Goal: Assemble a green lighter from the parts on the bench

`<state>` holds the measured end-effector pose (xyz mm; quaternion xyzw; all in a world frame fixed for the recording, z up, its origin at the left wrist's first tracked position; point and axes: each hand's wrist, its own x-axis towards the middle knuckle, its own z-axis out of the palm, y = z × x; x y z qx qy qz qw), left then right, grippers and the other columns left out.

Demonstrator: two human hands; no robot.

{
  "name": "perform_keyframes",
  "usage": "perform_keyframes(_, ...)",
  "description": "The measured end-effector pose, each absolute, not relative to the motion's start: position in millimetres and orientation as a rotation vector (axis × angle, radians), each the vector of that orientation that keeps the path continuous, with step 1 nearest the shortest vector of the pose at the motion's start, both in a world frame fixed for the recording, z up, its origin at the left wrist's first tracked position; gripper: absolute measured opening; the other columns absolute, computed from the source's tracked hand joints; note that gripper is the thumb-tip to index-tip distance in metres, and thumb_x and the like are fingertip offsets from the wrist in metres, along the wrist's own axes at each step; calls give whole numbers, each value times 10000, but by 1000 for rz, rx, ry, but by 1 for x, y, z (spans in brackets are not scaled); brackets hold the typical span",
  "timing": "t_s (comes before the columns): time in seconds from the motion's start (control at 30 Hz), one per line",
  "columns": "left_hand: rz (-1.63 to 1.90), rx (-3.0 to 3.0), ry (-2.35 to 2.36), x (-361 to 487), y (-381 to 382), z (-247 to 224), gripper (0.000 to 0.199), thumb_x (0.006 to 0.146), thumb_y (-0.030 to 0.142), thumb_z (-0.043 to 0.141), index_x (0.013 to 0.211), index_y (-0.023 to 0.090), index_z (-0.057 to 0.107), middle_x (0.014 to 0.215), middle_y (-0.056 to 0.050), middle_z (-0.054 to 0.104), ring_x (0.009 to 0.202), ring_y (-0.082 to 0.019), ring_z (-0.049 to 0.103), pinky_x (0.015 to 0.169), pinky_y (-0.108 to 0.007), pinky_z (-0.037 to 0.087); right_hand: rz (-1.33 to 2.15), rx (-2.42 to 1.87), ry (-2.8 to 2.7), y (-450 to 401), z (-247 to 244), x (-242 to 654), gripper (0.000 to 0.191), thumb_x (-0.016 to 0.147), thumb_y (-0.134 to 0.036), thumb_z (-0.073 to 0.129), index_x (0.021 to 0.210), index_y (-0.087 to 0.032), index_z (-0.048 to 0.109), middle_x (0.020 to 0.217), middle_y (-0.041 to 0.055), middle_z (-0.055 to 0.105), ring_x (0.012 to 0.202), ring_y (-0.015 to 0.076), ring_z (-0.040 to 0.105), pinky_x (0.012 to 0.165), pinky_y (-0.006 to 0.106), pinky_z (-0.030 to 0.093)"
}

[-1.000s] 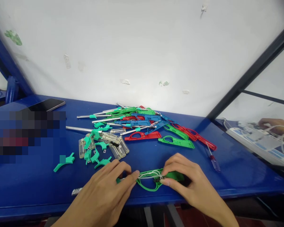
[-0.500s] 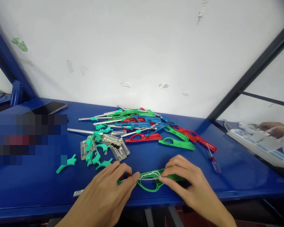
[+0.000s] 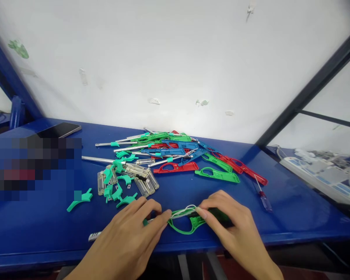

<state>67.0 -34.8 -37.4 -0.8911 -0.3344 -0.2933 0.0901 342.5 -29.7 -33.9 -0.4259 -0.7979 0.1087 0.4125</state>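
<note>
Near the table's front edge, a green plastic handle shell (image 3: 183, 231) lies between both hands, with thin white wires (image 3: 186, 211) running along its top. My left hand (image 3: 134, 233) pinches the shell's left end; a metal tube tip (image 3: 94, 236) shows to the left beneath it. With thumb and forefinger, my right hand (image 3: 231, 221) pinches the wires at the shell's right part, which its fingers partly hide. Behind them lie teal trigger pieces (image 3: 127, 200), clear lighter bodies (image 3: 101, 183) and red (image 3: 181, 168), green (image 3: 218, 175) and blue handle shells with metal tubes.
A screwdriver (image 3: 265, 201) lies right of my right hand. At the back left is a phone (image 3: 60, 130). White power strips (image 3: 317, 177) with cables are at the far right. A white wall (image 3: 163, 58) stands behind the blue table (image 3: 46, 237).
The view has shifted slightly. The wires between the hands now lie closer along the shell's top, and the shell's grip loop appears tilted a little differently. Both hands keep their pinch.
</note>
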Motion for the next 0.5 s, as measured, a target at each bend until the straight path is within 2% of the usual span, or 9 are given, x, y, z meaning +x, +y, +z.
perform_keyframes(0.23, -864, -2641, -983, 67, -34, -35, 505, 1153, 108, 245, 1209, 210, 737, 1037, -38, 791, 907, -226, 772, 803, -363, 663, 197, -985, -2023, -28, -37, 344, 102, 1051, -166, 741, 1045, -266, 717, 939, -43, 798, 826, 151, 709, 794, 295, 539)
perform_keyframes(0.5, -832, -2634, -977, 66, -34, -40, 485, 1079, 16, 313, 1293, 215, 700, 1105, -41, 802, 973, -244, 781, 834, -385, 671, 164, -1005, -2032, -30, -37, 342, 114, 1049, -150, 741, 1052, -262, 722, 943, -34, 798, 825, 159, 708, 796, 314, 533)
